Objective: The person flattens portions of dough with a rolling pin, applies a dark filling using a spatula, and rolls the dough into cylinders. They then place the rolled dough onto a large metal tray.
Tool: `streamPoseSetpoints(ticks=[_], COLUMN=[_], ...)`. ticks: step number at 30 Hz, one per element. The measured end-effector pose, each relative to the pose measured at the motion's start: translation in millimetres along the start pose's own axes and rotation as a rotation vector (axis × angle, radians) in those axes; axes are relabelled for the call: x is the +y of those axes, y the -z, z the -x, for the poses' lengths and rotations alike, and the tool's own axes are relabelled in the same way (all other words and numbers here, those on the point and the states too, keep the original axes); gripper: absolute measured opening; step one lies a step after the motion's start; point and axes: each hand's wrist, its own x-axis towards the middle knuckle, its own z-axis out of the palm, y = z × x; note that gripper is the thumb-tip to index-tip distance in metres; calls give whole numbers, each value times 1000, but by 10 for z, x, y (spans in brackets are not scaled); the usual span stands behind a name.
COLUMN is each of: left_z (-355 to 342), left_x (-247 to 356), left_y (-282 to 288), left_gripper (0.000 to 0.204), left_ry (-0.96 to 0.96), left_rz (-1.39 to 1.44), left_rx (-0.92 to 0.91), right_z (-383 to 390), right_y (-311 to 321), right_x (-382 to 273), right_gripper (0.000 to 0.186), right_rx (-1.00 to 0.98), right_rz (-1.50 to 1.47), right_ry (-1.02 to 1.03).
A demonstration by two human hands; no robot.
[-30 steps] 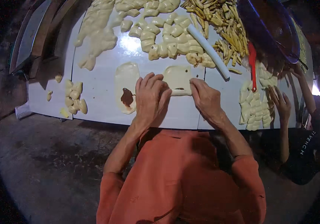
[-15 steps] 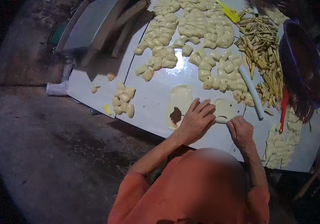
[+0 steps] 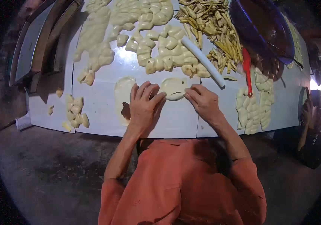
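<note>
Dough piece (image 3: 174,88) on table (image 3: 104,120) btwn hands; rolling pin (image 3: 203,62) behind, bowl (image 3: 262,28) far right.
</note>
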Motion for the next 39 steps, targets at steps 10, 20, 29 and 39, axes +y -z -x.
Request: streamPoseSetpoints(ticks=[10,20,29,39], left_z=[-38,-130,-143,-218], left_x=[105,-109,-105,-76], left_y=[25,-75,22,-41], left_gripper=[25,20,24,20], left_ry=[-59,36,26,35], left_rz=[19,53,-63,-86], left_rx=[-99,-28,-26,3], right_z=[-1,-198,-165,-241], right_y=[39,107,14,6], right_x=[-39,-105,65,122], right_gripper=[19,11,26,27], right_rx=[-26,-110,4,95], right_rz=[-5,-42,24,40], right_ry=[121,-188,-6,31])
